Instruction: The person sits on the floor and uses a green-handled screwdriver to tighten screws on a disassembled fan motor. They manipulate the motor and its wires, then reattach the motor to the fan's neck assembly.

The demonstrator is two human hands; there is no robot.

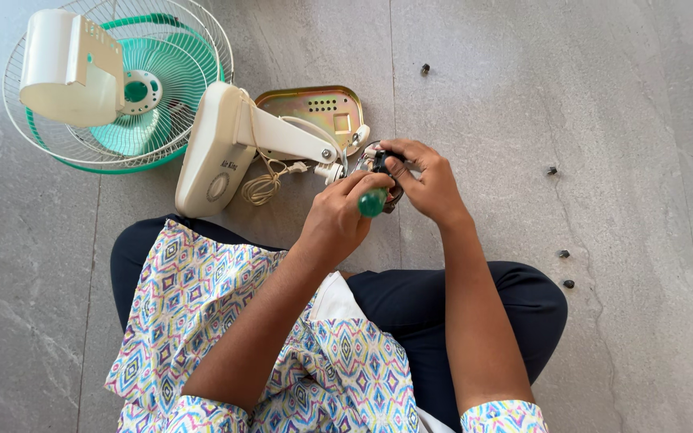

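My left hand [338, 216] has its fingers wrapped tight around a green-handled screwdriver [371, 201]. My right hand [427, 184] pinches a small dark motor part [384, 164] just above my knees. Beside it lies the cream fan base [218, 152], a brass plate [314, 108], the fan cage [114, 88], and screws [563, 254] scattered on the floor [643, 120].

A green-handled screwdriver [371, 201] is showing in the left hand [338, 216], against a grey stone floor [619, 104] veined in paler grey. The fan guard [118, 84] is showing white wire over teal blades [162, 76], beside a cream base [214, 152] and a brassy iridescent plate [314, 108]. The tunic [202, 321] is showing diamonds in blue, yellow and pink over dark navy trousers [411, 305].
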